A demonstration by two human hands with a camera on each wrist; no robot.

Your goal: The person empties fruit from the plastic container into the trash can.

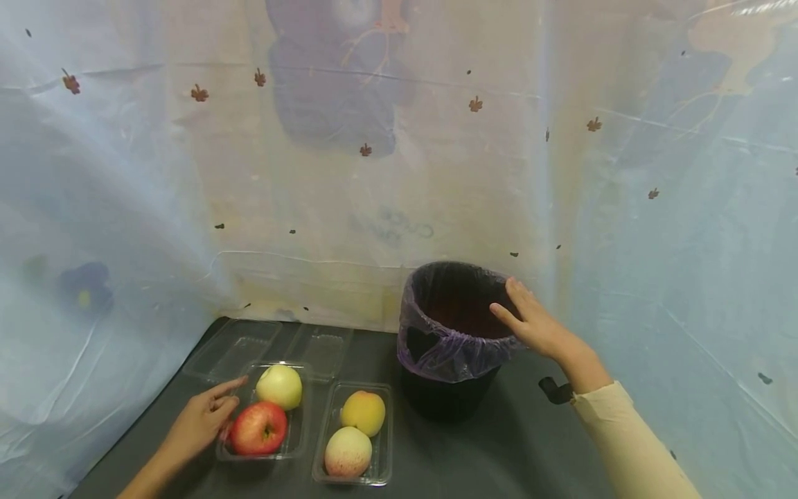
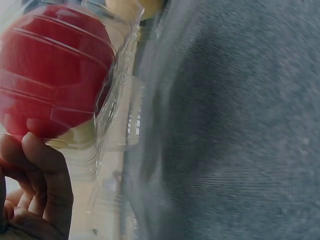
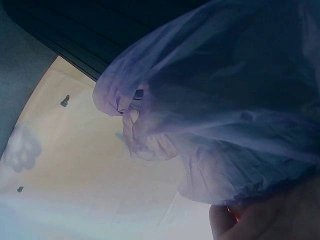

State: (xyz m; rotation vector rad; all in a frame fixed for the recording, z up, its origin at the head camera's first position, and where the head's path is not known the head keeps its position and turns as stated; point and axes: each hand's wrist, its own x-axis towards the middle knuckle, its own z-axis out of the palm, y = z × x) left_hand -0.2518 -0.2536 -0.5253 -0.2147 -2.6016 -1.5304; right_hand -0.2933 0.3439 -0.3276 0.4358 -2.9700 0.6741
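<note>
My left hand (image 1: 200, 420) is at the left side of a clear plastic container (image 1: 298, 449), index finger stretched along its rim. In the left wrist view its fingertips (image 2: 37, 145) touch the container wall beside a red apple (image 1: 259, 428). A pale green apple (image 1: 279, 387) sits behind the red one. To the right, a second clear container (image 1: 384, 443) holds a yellow peach (image 1: 364, 414) and a paler, blushed peach (image 1: 348, 452). My right hand (image 1: 541, 326), fingers extended, rests at the right rim of a black bin (image 1: 445, 395) lined with a purple plastic bag (image 1: 458, 357).
Two clear lids or trays, one at the far left (image 1: 233, 346) and one beside it (image 1: 319, 350), lie at the back of the dark table (image 1: 492, 457). A patterned plastic sheet (image 1: 337, 201) hangs behind and at both sides.
</note>
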